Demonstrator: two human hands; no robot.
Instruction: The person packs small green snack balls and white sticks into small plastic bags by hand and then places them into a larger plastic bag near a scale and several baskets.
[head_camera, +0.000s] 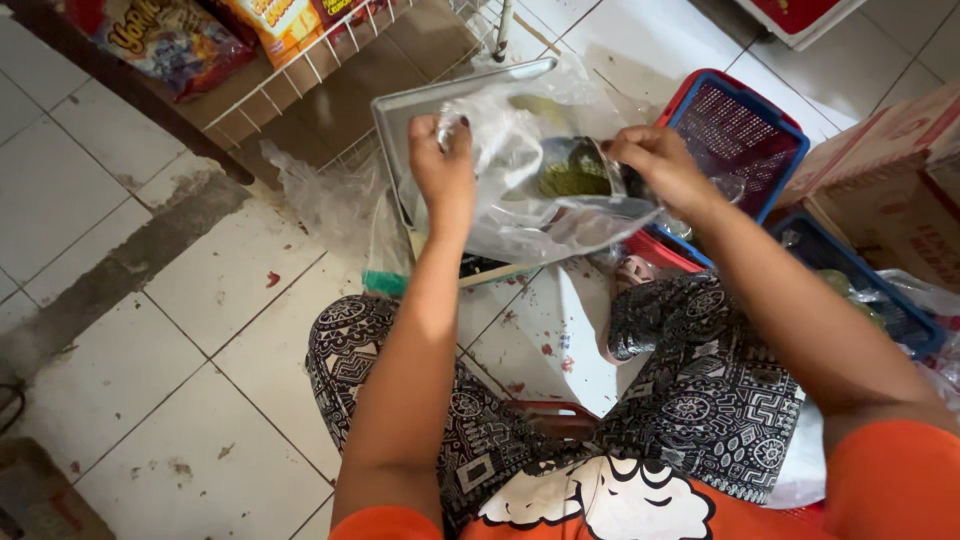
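I sit on a tiled floor with my legs crossed. My left hand pinches the rim of a clear plastic bag and holds it up. My right hand grips a small metal cup tilted into the bag's mouth. Greenish grains show inside the cup and bag. Behind the bag lies a grey metal tray.
A white wire rack with snack packets stands at the back left. Red and blue plastic baskets sit to the right, beside a cardboard box. More crumpled clear plastic lies on the floor.
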